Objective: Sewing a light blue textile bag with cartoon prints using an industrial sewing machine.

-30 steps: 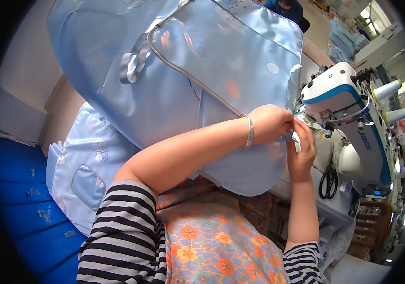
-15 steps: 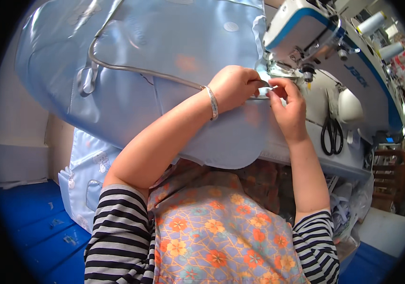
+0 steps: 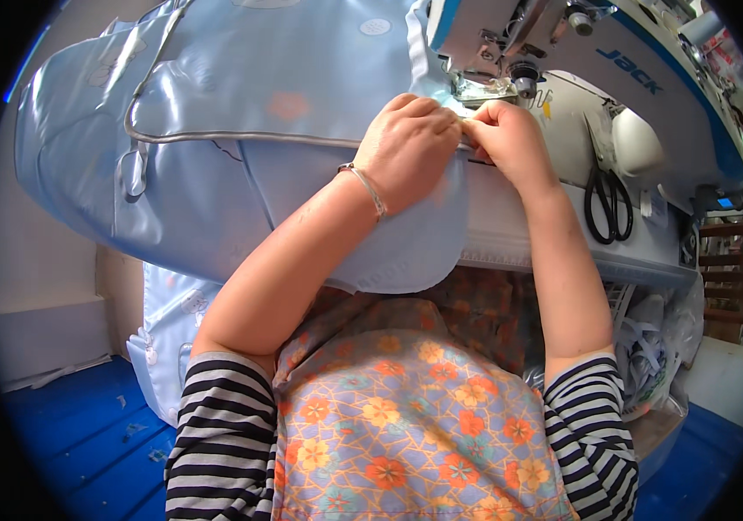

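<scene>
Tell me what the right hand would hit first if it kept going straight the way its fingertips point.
Most likely the left hand: the right hand points its fingertips leftward at it. They look nearly touching, though a small depth gap can't be ruled out.

Bold blue lettering stands on the white-and-blue sewing machine point(image 3: 641, 87) right of the grip; faint marks on the shiny light-blue fabric point(image 3: 241, 95), below-left, are illegible.

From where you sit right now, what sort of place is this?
Probably a sewing workshop: there's a white-and-blue sewing machine, scissors lying near it, and glossy blue fabric under the left hand.
</scene>
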Demonstrator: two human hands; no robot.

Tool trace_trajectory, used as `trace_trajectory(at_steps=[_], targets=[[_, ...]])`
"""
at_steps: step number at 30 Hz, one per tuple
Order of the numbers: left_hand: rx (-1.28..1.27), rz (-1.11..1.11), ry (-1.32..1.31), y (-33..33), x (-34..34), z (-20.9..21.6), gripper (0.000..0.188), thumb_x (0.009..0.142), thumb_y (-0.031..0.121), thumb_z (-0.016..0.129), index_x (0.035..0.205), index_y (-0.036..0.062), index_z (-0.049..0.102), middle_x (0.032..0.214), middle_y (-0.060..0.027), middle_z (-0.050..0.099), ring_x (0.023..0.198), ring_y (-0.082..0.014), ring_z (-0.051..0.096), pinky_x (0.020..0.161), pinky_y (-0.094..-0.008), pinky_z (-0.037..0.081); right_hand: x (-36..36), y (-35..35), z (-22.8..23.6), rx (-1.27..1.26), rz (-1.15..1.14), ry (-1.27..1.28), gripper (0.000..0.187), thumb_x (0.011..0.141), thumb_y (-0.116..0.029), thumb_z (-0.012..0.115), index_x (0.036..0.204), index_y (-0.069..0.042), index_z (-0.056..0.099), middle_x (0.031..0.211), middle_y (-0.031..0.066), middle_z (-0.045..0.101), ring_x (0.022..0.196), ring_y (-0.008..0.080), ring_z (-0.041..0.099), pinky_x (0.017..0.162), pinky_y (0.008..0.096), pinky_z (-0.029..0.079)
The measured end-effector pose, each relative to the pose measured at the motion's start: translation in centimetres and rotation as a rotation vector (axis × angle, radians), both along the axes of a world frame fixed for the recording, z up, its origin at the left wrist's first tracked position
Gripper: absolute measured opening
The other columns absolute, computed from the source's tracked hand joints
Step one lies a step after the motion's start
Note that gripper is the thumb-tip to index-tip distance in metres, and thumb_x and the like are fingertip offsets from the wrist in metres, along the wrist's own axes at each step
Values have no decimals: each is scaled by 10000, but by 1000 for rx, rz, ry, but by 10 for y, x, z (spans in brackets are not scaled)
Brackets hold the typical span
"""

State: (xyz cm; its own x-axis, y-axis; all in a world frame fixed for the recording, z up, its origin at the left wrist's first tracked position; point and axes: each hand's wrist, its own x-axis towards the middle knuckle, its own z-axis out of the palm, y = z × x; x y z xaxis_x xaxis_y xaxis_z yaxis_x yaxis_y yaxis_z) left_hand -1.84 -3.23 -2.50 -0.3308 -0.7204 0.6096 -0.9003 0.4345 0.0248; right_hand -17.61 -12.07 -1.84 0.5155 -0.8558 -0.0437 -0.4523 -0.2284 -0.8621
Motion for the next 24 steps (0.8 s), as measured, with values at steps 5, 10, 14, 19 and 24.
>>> trace_trajectory(at_steps=[5, 10, 14, 19, 24], targets=[[153, 9, 83, 1, -2, -5, 156, 787, 150, 626, 908, 54, 645, 1012, -31, 642, 954, -210, 607, 852, -365, 474, -7, -1, -5, 7, -8, -59, 136, 892, -145, 661, 852, -15, 653, 717, 12, 641, 601, 80, 585, 546, 223, 473], [126, 42, 110, 2, -7, -8, 178, 801, 129, 622, 958, 47, 639, 1060, -34, 649, 997, -221, 602, 848, -364, 476, -21, 3, -12, -673, 74, -38, 120, 872, -28, 599, 963, -6, 674, 860, 77, 696, 703, 179, 640, 644, 287, 525], [131, 46, 126, 3, -6, -6, 171, 803, 105, 610, 964, 52, 629, 1061, -31, 648, 991, -219, 602, 847, -363, 476, -24, 4, -14, -907, 307, -43, 337, 764, 75, 547, 1046, -37, 692, 1103, 92, 682, 925, 297, 627, 846, 381, 522], [227, 18, 149, 2, 0, -2, 261, 784, 19, 615, 1044, 17, 648, 1143, -103, 657, 1027, -294, 607, 894, -389, 486, -25, -4, -13, -897, 386, 12, 348, 766, 72, 550, 1063, -39, 692, 1102, 67, 683, 965, 269, 619, 858, 366, 516], [200, 8, 137, -8, 6, -3, 238, 774, 39, 603, 1009, 37, 638, 1114, -77, 662, 1030, -259, 601, 888, -380, 470, -22, -7, -15, -946, 375, -21, 369, 756, 78, 545, 1076, -38, 687, 1093, 75, 681, 967, 272, 616, 863, 368, 513]])
